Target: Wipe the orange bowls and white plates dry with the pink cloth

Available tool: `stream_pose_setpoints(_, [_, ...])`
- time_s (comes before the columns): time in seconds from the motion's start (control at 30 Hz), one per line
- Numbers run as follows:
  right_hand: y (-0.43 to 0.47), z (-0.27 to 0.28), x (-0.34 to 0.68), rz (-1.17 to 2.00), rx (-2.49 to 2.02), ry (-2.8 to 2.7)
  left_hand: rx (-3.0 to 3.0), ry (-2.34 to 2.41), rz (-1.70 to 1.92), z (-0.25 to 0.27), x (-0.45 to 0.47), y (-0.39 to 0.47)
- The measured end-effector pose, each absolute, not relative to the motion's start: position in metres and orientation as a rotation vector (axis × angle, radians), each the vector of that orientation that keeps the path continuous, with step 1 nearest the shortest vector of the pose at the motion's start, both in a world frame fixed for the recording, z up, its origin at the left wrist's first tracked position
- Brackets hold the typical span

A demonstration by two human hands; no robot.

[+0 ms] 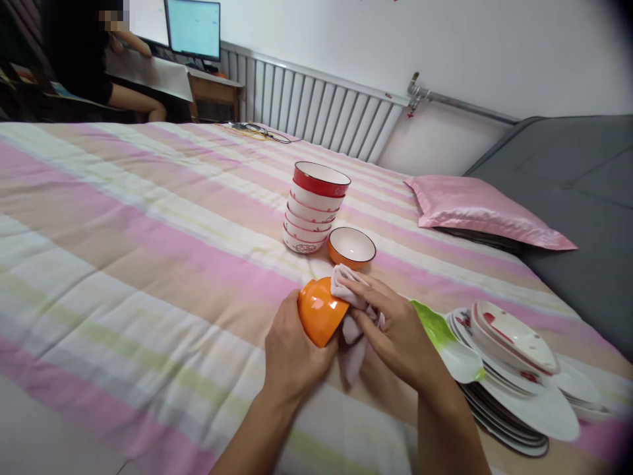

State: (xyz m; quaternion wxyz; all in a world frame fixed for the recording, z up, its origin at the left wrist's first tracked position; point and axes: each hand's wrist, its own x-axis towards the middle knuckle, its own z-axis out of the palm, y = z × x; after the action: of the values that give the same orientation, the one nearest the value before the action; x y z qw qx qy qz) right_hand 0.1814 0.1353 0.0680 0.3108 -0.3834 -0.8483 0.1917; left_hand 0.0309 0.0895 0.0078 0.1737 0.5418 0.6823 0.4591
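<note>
An orange bowl (320,309) is tilted on its side, its glossy outer surface facing me. My left hand (291,343) is closed around its lower left part. In my right hand (390,323) is a bunched pale pink cloth (349,287), pressed against the bowl's upper right edge, with a loose end hanging down. Just beyond the hands, a second orange bowl with a white inside (352,245) rests upright on the bed. Beside it rises a stack of several white bowls (309,214), topped by a red-rimmed one.
Several plates and dishes (519,369) are piled at the right, with a green-and-white spoon-shaped dish (455,353) against them. A pink pillow (484,208) lies near the grey headboard (568,165). Cables (262,132) lie at the bed's far edge. A person (84,59) sits at a desk behind.
</note>
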Motion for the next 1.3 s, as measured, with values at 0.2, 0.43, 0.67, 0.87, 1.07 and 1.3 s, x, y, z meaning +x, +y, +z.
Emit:
stream_pose_setpoints(0.2, [0.114, 0.079, 0.172, 0.361, -1.01, -2.146, 1.612, 1.935, 1.313, 0.006, 0.033, 0.088])
stream_pose_setpoints(0.43, [0.102, 0.073, 0.149, 0.131, -0.886, -2.385, 1.642, 1.862, 1.337, -0.004, 0.032, 0.087])
stream_pose_setpoints(0.67, [0.113, 0.061, 0.143, 0.153, -0.912, -2.422, 1.655, 1.853, 1.343, -0.001, 0.032, 0.089])
stream_pose_setpoints(0.87, [0.128, 0.052, 0.146, 0.274, -0.898, -2.199, 1.714, 1.807, 1.364, 0.0, 0.033, 0.089])
stream_pose_setpoints(1.07, [0.14, 0.049, 0.157, 0.547, -0.961, -1.989, 1.768, 1.646, 1.358, 0.002, 0.035, 0.09])
stream_pose_setpoints(1.3, [0.155, 0.042, 0.17, 0.629, -0.982, -1.847, 1.57, 1.574, 1.215, 0.004, 0.036, 0.091])
